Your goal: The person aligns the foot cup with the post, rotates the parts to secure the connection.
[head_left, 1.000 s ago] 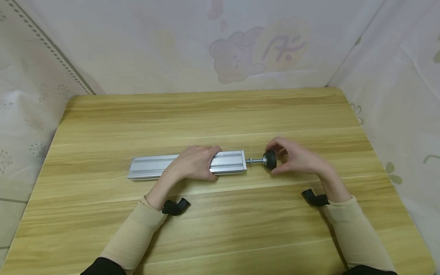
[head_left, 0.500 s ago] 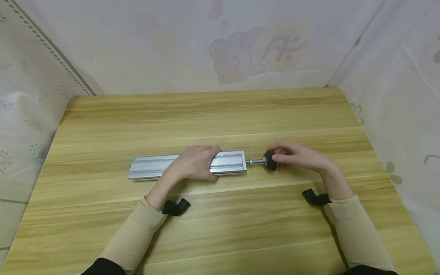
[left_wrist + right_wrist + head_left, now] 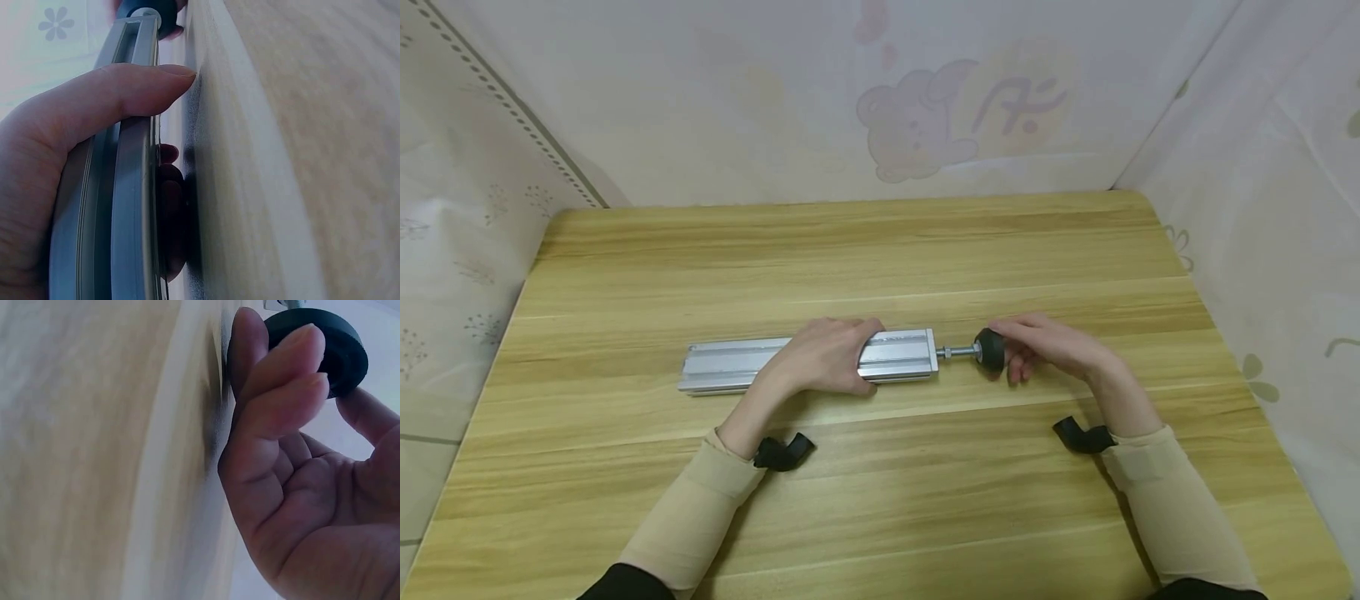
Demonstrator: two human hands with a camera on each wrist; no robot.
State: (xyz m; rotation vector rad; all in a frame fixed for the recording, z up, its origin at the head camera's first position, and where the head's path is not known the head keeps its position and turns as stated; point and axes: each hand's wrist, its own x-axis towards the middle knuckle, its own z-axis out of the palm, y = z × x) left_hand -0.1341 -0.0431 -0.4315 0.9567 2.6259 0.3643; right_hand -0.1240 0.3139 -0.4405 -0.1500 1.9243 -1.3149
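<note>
A silver aluminium profile [image 3: 895, 354] lies lengthwise on the wooden table. My left hand [image 3: 823, 354] grips it across the middle; in the left wrist view the thumb [image 3: 134, 94] bends over its grooved face and the other fingers show beneath. From the profile's right end plate sticks a threaded rod [image 3: 958, 352] with a nut, ending in a round black levelling foot [image 3: 990, 350]. My right hand [image 3: 1052, 346] pinches that foot by its rim. In the right wrist view, fingers lie on one side of the foot [image 3: 344, 356] and the thumb touches the other.
The wooden table [image 3: 880, 500] has rounded far corners. Pale printed curtains [image 3: 737, 108] hang behind it and at both sides. A black bent piece [image 3: 784, 452] sits at the left wrist and a similar black piece [image 3: 1082, 435] at the right.
My right hand has turned around the black foot, its thumb and fingers shifting from a wide hold to a rolled one. The left hand and the profile have stayed put.
</note>
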